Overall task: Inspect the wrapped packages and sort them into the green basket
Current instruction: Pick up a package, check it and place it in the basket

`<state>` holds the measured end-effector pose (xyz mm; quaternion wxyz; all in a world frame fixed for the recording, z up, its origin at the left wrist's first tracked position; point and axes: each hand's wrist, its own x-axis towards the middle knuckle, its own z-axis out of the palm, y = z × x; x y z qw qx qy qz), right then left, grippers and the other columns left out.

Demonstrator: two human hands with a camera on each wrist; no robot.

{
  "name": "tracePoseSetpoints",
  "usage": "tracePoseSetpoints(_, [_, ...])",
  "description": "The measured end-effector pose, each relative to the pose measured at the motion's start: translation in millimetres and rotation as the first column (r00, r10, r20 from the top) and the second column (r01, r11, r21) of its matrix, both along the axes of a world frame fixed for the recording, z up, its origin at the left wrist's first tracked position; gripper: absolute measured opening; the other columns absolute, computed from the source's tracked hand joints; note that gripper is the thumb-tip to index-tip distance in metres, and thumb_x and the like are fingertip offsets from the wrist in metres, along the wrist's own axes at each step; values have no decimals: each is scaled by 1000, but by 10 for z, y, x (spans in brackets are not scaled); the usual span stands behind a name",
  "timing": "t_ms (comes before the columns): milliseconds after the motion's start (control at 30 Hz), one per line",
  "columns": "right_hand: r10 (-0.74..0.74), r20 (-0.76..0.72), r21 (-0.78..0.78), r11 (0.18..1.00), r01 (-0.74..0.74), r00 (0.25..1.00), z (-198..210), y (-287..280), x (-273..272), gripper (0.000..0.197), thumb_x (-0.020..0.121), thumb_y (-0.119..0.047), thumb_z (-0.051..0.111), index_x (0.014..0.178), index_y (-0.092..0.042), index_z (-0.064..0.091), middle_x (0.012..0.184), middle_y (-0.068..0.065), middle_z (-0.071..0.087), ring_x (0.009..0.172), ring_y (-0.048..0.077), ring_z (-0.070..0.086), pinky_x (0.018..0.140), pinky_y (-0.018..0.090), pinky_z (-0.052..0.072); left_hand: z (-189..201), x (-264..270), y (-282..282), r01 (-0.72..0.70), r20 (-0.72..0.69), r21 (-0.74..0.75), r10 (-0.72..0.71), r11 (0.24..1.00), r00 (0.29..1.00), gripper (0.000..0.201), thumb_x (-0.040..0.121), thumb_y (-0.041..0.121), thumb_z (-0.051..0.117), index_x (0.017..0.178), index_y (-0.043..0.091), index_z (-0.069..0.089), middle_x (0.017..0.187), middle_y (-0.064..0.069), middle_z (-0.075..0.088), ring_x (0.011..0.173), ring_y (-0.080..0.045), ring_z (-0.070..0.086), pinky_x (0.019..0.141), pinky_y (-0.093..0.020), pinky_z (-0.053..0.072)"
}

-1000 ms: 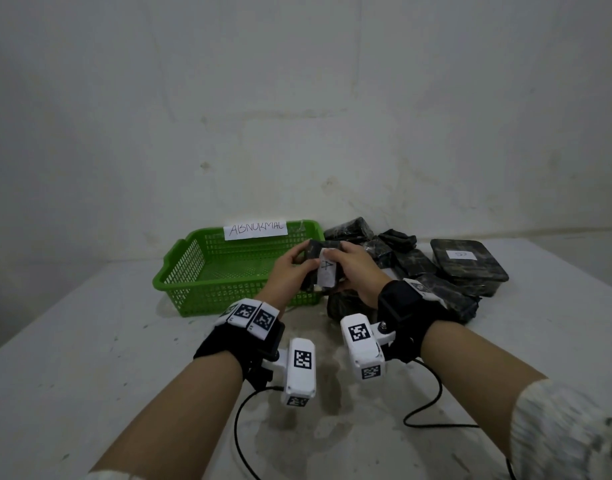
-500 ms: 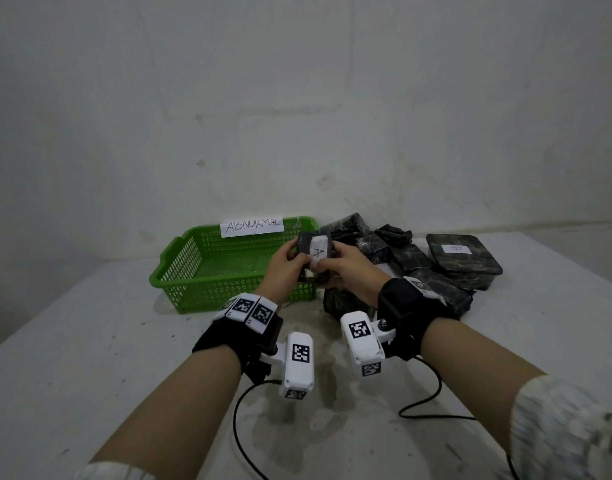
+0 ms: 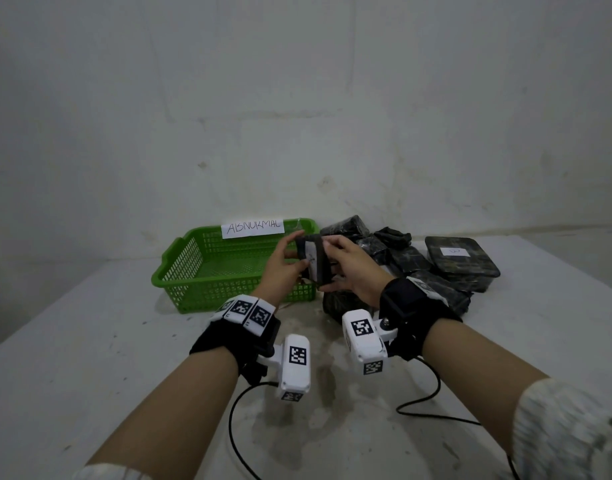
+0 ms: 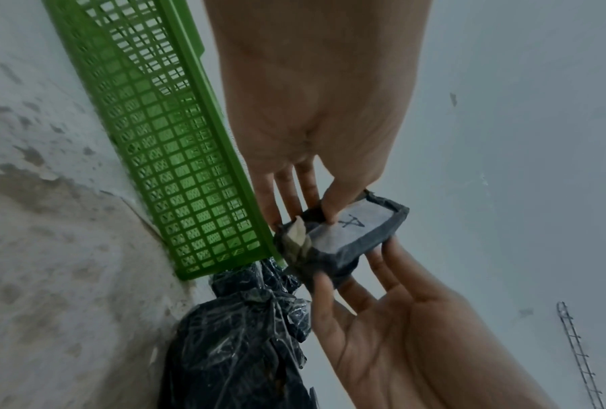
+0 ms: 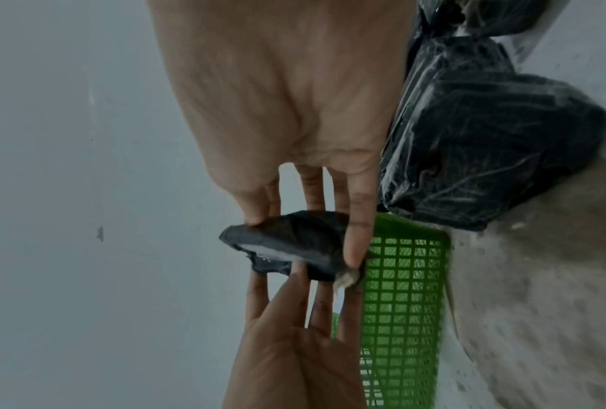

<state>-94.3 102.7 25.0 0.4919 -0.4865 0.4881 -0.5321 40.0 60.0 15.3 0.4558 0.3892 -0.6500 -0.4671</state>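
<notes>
Both hands hold one small dark wrapped package (image 3: 313, 260) in the air over the right front corner of the green basket (image 3: 190, 271). It bears a white label marked "A" (image 4: 350, 222), and a torn corner shows pale material (image 4: 298, 235). My left hand (image 3: 284, 263) pinches it between thumb and fingers (image 4: 333, 204). My right hand (image 3: 349, 268) grips its other side, thumb below, fingers above (image 5: 355, 235). The basket looks empty inside and carries a paper sign reading "ABNORMAL" (image 3: 252, 227).
Several dark plastic-wrapped packages (image 3: 412, 261) are piled to the right of the basket, among them a flat black box with a white label (image 3: 460, 261). One wrapped bundle (image 3: 339, 303) lies just under my hands. A wall stands right behind. Cables trail near the table's front.
The package has been turned in both hands and raised slightly, moving left towards the basket; its labelled face now stands more upright.
</notes>
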Motion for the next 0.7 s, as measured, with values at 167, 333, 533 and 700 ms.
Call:
tracePoseSetpoints(167, [-22, -215, -19, 1000, 18, 976, -54, 1, 9, 38, 94, -42, 55, 126, -23, 52, 121, 7, 57, 98, 22, 61, 74, 34, 47, 36, 16, 54, 74, -9, 95, -74, 993, 997, 47, 98, 2, 40, 141, 22, 42, 116, -10, 59, 103, -24, 57, 81, -34, 52])
tracePoseSetpoints(333, [-45, -88, -45, 998, 42, 995, -66, -17, 91, 39, 96, -32, 54, 127, -7, 54, 120, 15, 61, 103, 28, 62, 73, 44, 58, 27, -21, 74, 92, -57, 152, -84, 984, 995, 39, 101, 10, 35, 136, 20, 47, 128, -13, 57, 111, -28, 56, 85, -37, 51])
tracePoseSetpoints(533, [-3, -45, -6, 1000, 3, 999, -77, -26, 15, 31, 98, -30, 51, 120, -8, 57, 107, 9, 61, 93, 22, 63, 76, 47, 58, 30, 23, 64, 164, -69, 162, -154, 973, 986, 31, 101, 31, 38, 123, 18, 55, 114, -4, 60, 98, -19, 59, 75, -29, 53])
tracePoseSetpoints(700, [107, -31, -13, 994, -108, 994, -102, -43, -33, 39, 93, -12, 59, 131, -10, 54, 117, 11, 64, 104, 25, 65, 82, 42, 57, 12, 18, 13, 108, -126, 145, -89, 984, 988, 28, 98, 19, 46, 125, 14, 54, 114, -9, 60, 103, -22, 58, 78, -32, 51])
